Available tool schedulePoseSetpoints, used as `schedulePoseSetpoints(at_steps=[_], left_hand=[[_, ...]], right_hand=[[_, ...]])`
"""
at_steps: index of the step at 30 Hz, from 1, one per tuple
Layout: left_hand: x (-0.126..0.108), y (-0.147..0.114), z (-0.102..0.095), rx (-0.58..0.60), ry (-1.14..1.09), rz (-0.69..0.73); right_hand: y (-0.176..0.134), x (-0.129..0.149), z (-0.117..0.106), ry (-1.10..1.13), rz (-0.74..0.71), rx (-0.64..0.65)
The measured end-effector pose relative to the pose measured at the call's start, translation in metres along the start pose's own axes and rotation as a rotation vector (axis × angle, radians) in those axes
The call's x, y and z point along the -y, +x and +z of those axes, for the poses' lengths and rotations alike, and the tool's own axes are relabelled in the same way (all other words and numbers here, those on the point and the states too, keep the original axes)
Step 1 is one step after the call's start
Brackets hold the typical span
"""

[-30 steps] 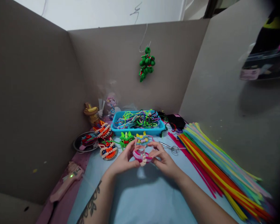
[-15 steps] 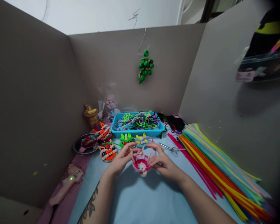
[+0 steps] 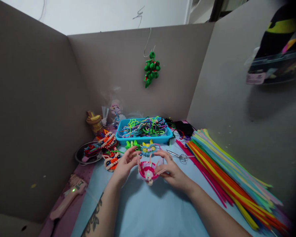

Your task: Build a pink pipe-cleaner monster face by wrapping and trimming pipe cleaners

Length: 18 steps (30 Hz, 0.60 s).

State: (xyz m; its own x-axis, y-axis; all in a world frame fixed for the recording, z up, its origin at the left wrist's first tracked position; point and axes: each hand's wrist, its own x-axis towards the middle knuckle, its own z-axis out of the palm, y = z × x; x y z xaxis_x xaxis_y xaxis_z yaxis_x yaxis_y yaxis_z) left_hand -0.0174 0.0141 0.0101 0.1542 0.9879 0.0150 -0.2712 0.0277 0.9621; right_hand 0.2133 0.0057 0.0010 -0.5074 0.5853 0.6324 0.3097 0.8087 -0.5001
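Between my two hands is a small bowl-shaped pink pipe-cleaner piece, with pale pink stems sticking up from its rim and a lighter patch in its middle. My right hand pinches its right side, thumb and fingers closed on it. At its left side, my left hand has its thumb and index finger at an upright pale stem; whether they grip it is hard to see. Just beyond lie a blue-and-yellow pipe-cleaner face and a green one, the latter partly behind my left fingers.
A blue tray of tangled stems stands at the back. Scissors and bundled pipe cleaners lie right. Left are orange faces, a round dish and a pink glue gun with a green light. Grey panels surround the table.
The whole view has shifted slightly. My left fingers have drawn a little left, away from over the pink piece, and its left stem shows more plainly. My right hand keeps its hold.
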Motion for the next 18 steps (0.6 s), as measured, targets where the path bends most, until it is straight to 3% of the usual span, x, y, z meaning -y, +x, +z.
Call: schedulePoseSetpoints(at_steps=[4,10,14,18], left_hand=[[-0.001,-0.001,0.001,-0.095,0.03,-0.008],[0.006,-0.003,0.012,0.02,0.175,-0.139],[0.02,0.003,0.016,-0.035,0.328,-0.091],[0.026,0.006,0.013,-0.119,0.466,-0.004]], right_hand=[[-0.002,-0.004,0.002,-0.237,-0.065,-0.113],[-0.003,-0.003,0.006,-0.507,-0.093,-0.144],[-0.003,0.002,0.013,-0.513,-0.114,-0.096],[-0.003,0.002,0.016,-0.343,-0.077,-0.129]])
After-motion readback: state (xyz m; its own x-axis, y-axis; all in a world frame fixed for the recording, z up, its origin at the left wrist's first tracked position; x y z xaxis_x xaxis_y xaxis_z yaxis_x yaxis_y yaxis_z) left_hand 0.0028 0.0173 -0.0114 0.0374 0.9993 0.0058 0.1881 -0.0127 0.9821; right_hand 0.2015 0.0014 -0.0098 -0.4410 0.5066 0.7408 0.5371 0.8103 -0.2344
